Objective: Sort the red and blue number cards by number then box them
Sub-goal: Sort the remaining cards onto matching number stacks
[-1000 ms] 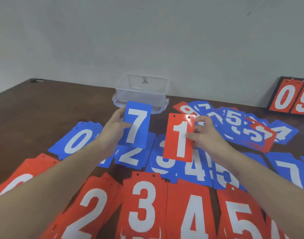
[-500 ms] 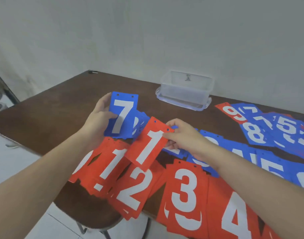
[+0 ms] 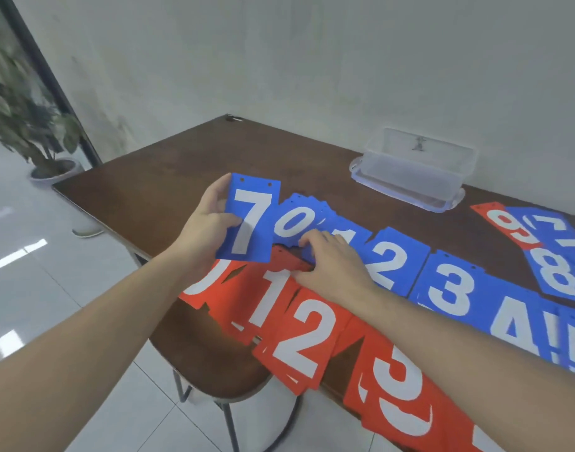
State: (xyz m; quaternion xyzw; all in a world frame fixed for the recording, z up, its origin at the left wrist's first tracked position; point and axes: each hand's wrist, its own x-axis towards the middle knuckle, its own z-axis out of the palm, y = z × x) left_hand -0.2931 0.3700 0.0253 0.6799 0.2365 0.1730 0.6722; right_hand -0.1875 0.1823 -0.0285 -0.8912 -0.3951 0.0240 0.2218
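My left hand [image 3: 207, 226] holds a blue 7 card [image 3: 250, 223] upright above the table's left end. My right hand [image 3: 331, 262] rests low on the red 1 pile [image 3: 269, 301], fingers curled over the top edge of its top card. Red piles run along the near edge: 0 [image 3: 198, 285], 1, 2 [image 3: 305, 340], 3 [image 3: 400, 386]. Behind them lie blue piles 0 [image 3: 292, 220], 2 [image 3: 390, 259], 3 [image 3: 449, 288], 4 [image 3: 514, 321]; the blue 1 pile is mostly hidden by my right hand. The clear plastic box [image 3: 416, 164] stands at the back.
A loose heap with a red 9 [image 3: 507, 223] and a blue 8 [image 3: 556, 272] lies at the far right. The brown table [image 3: 181, 171] ends at the left. A round stool [image 3: 207, 363] sits under the near edge, and a potted plant [image 3: 15, 102] stands on the floor.
My right hand has brought the red 1 card down and left onto the red 1 pile. My left hand keeps the blue 7 raised. My view has swung left.
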